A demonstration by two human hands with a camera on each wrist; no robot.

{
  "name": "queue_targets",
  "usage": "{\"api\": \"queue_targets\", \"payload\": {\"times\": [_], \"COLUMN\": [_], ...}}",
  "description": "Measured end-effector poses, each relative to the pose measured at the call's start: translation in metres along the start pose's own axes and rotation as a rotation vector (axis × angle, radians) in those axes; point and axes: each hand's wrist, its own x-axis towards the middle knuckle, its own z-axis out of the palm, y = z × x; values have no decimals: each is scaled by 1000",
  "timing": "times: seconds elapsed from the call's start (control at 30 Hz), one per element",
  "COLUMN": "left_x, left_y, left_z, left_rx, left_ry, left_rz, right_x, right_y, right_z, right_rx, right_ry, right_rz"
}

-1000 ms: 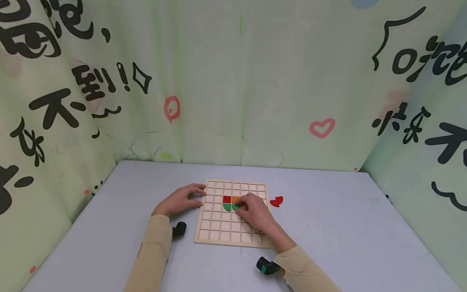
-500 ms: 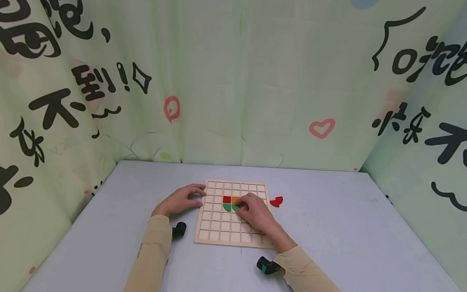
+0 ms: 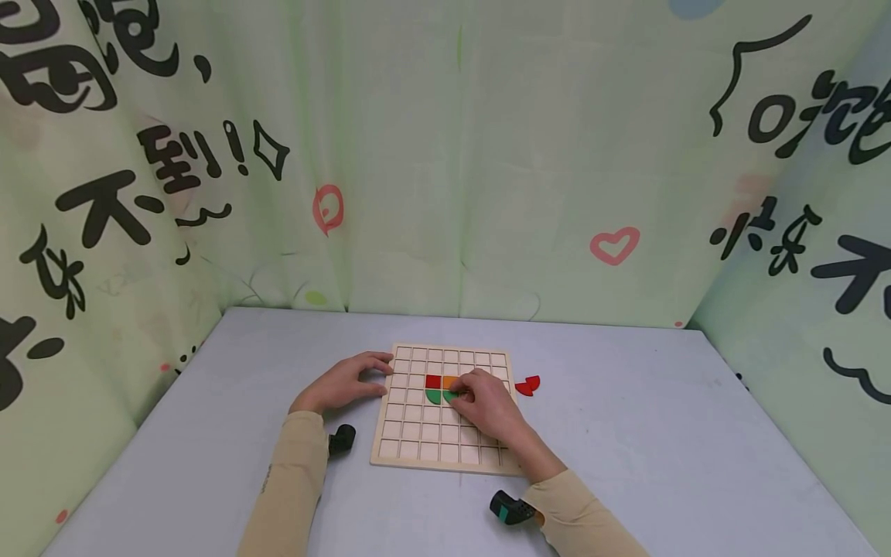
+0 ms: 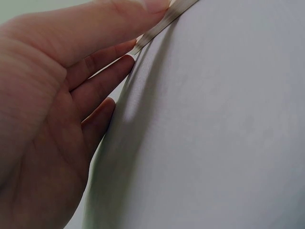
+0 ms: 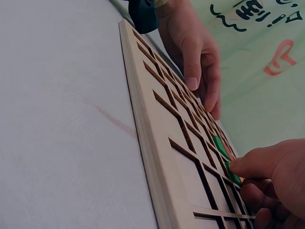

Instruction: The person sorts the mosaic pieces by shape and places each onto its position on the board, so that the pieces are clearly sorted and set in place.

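Note:
A wooden grid board lies flat on the table. Near its middle sit a red square, an orange piece partly hidden, and below them a green quarter-circle. My right hand pinches a second green quarter-circle, set in the grid beside the first; the thumb lies on its near side and the fingers are curled. My left hand rests at the board's left edge, fingers loosely bent and thumb apart. In the left wrist view its fingertips touch the board's side.
Two red curved-edge pieces lie on the white table just right of the board. A black wrist camera is worn on the left wrist, another black camera on the right. A printed pale-green curtain surrounds the table.

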Motion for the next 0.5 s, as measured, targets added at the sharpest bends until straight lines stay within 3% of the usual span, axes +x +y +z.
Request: {"api": "queue_targets", "payload": {"times": [0.5], "left_x": [0], "left_y": [1], "left_z": [1], "left_rx": [3], "left_ry": [0], "left_rz": [-12], "right_x": [0], "right_y": [1], "right_z": [0], "right_rx": [-9], "right_ry": [12], "right_rz": [-17]}}
